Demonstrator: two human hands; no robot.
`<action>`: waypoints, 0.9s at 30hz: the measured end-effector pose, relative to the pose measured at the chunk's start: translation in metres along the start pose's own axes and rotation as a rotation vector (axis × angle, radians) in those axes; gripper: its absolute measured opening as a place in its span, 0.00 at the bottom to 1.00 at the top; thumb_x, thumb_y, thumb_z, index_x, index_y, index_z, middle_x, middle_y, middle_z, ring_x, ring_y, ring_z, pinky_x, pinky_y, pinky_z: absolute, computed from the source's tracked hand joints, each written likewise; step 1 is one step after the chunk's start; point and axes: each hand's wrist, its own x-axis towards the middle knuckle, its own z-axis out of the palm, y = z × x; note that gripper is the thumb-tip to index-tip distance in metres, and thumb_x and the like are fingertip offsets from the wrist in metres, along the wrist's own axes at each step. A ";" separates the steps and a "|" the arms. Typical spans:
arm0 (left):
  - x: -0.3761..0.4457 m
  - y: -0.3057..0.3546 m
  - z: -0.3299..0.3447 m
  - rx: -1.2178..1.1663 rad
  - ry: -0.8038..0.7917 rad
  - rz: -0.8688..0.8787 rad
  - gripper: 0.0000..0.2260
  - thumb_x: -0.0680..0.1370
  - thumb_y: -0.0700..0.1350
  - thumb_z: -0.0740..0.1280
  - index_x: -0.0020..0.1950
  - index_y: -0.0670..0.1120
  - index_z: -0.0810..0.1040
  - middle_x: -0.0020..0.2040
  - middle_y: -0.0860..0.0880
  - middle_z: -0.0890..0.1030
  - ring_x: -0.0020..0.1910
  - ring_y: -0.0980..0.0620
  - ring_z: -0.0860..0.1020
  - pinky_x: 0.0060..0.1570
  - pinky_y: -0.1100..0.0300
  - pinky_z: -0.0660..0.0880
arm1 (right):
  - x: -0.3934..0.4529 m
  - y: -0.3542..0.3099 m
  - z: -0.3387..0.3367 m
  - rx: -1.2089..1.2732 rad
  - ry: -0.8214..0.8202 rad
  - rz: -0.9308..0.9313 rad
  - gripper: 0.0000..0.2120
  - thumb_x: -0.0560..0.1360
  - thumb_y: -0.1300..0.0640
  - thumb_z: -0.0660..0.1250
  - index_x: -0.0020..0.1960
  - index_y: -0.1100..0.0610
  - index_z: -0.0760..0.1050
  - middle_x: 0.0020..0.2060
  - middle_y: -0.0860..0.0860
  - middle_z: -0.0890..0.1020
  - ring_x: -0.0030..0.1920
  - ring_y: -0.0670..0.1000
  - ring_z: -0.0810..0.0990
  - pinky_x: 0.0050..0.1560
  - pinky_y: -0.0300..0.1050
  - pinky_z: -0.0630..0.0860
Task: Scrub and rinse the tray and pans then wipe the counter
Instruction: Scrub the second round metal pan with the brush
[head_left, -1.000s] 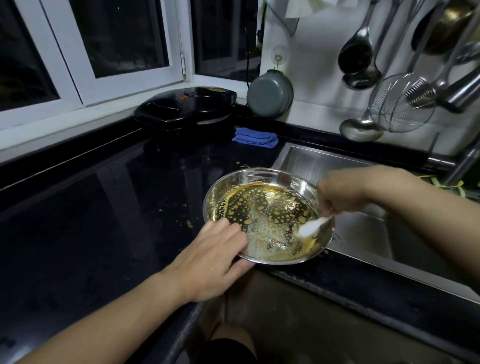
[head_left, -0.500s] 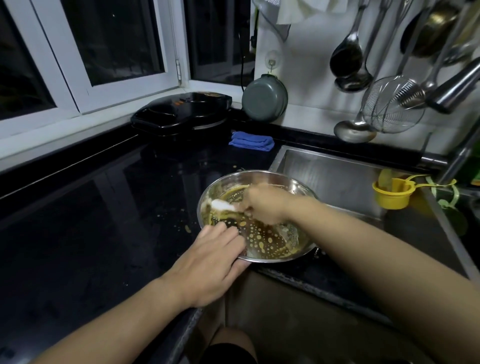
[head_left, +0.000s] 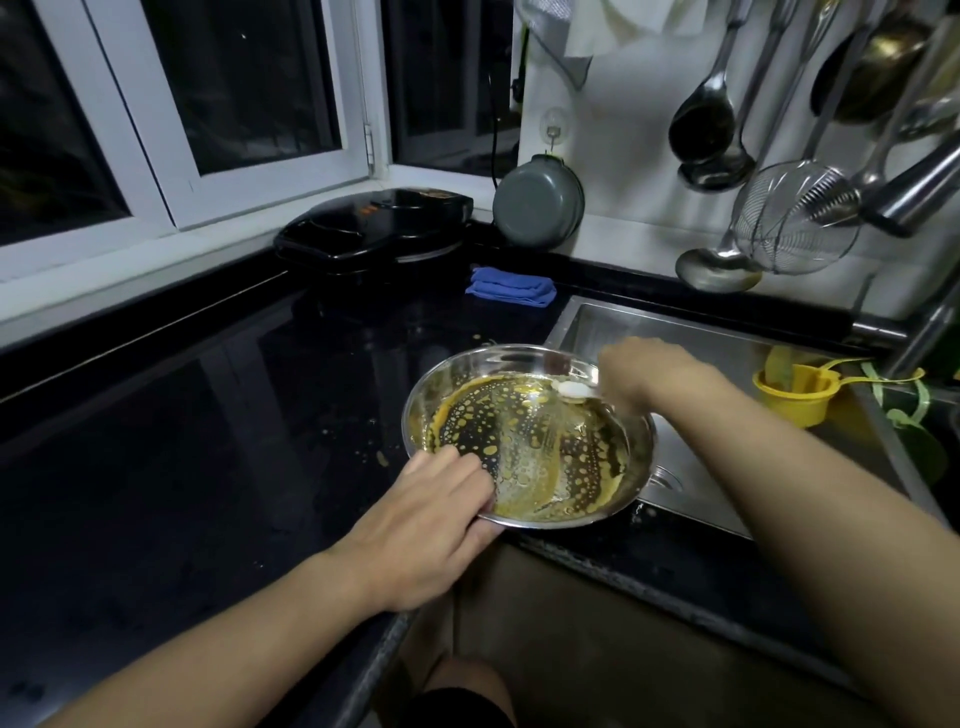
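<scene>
Head view, round steel pan (head_left: 519, 364), oily yellow film

Dim indoor light from above, glare on the black counter (head_left: 208, 415), wide-angle bending at edges, slight softness.

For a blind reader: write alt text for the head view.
A left hand holds a greasy steel pan at the sink's edge while the right hand scrubs it with a white scrubber. Black counter alongside.
</scene>
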 end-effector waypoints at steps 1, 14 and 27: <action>0.000 0.000 0.000 0.000 -0.004 0.001 0.10 0.85 0.57 0.56 0.48 0.54 0.66 0.46 0.58 0.66 0.47 0.55 0.64 0.52 0.58 0.63 | 0.006 -0.007 0.000 0.027 0.039 0.017 0.04 0.76 0.62 0.66 0.43 0.56 0.74 0.47 0.55 0.81 0.44 0.57 0.80 0.44 0.49 0.76; -0.001 -0.002 0.005 0.012 0.045 0.010 0.09 0.84 0.56 0.57 0.48 0.53 0.67 0.46 0.57 0.67 0.47 0.55 0.64 0.52 0.59 0.64 | -0.054 -0.016 -0.001 0.106 -0.313 -0.304 0.12 0.79 0.63 0.67 0.57 0.51 0.84 0.43 0.37 0.78 0.41 0.44 0.76 0.45 0.38 0.75; 0.006 -0.008 -0.009 -0.301 0.400 -0.573 0.11 0.82 0.58 0.61 0.57 0.52 0.72 0.54 0.55 0.70 0.55 0.53 0.71 0.55 0.55 0.69 | -0.061 -0.008 0.017 0.136 0.091 -0.190 0.11 0.81 0.55 0.63 0.41 0.48 0.79 0.44 0.47 0.78 0.49 0.53 0.80 0.43 0.46 0.73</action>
